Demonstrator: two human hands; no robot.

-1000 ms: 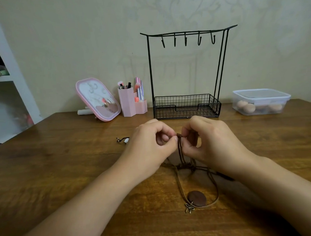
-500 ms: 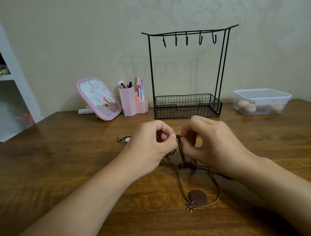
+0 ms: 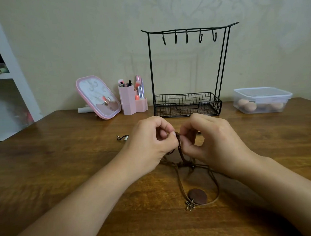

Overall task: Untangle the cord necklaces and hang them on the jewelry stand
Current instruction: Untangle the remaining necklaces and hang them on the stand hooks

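Brown wooden worktop [image 3: 47, 165] runs back to a pale wall; near its middle the left hand [image 3: 148, 141] and right hand [image 3: 212, 140] meet, each pinching the brown cord necklaces [image 3: 180, 152] between curled thumb and fingertips, the two pinches almost touching; from that raised point the twisted cords drop toward the person into a knotted tangle [image 3: 185, 164] lying on the wood just below the hands; a loop runs on nearer still, its long axis pointing from the hands to the viewer, ending at a round brown pendant [image 3: 198, 195] with a small metal bow charm [image 3: 190, 205] touching its near left edge; one cord end [image 3: 122, 137] pokes out flat to the left of the left hand; behind the hands stands the black wire jewelry stand [image 3: 187, 104], upright, its five hooks bare, basket base close behind the knuckles; left of it sit a pink brush holder [image 3: 131, 102] and a tilted pink mirror [image 3: 99, 97]; a lidded clear container [image 3: 261, 100] stands well to the right; a white shelf [image 3: 10, 70] edges the far left.
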